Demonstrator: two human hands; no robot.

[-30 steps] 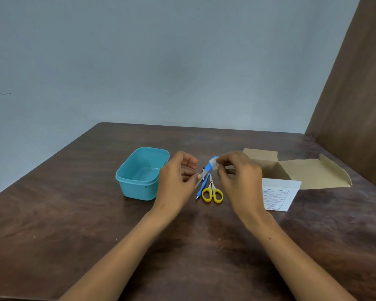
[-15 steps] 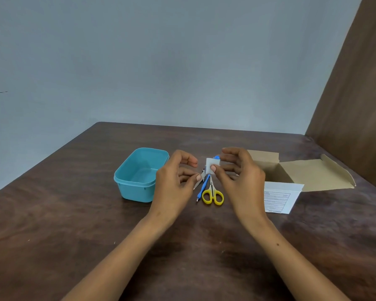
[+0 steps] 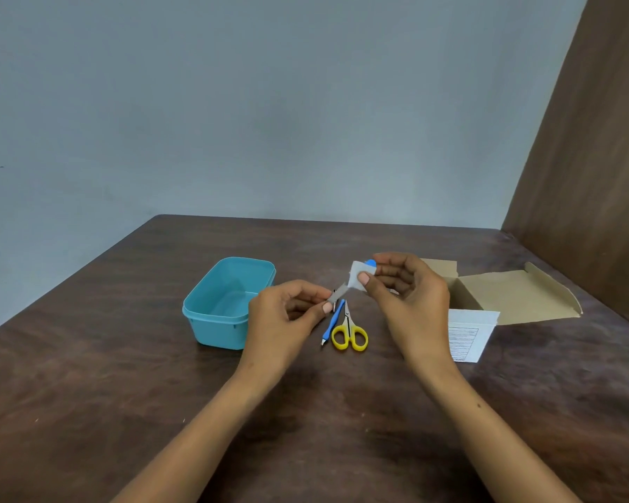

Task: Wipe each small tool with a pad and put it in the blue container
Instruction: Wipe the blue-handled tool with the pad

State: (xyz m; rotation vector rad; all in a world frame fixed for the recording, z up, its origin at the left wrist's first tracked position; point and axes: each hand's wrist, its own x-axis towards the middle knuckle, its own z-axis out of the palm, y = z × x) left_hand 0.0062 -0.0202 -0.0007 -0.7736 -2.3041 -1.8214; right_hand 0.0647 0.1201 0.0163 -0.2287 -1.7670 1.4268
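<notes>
While my left hand (image 3: 287, 314) pinches the metal tip of the tool (image 3: 340, 292) between thumb and forefinger, my right hand (image 3: 403, 292) pinches the pad (image 3: 360, 275) round its blue end; it looks light, stiff, thin and probably slick, so I'd grip the handle; the container (image 3: 229, 303) sits just left of my left fingers.

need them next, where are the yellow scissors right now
In the head view the yellow scissors lie on the table near centre, below and between both hands, beside the blue pen-like tool and right of the blue container.
</notes>
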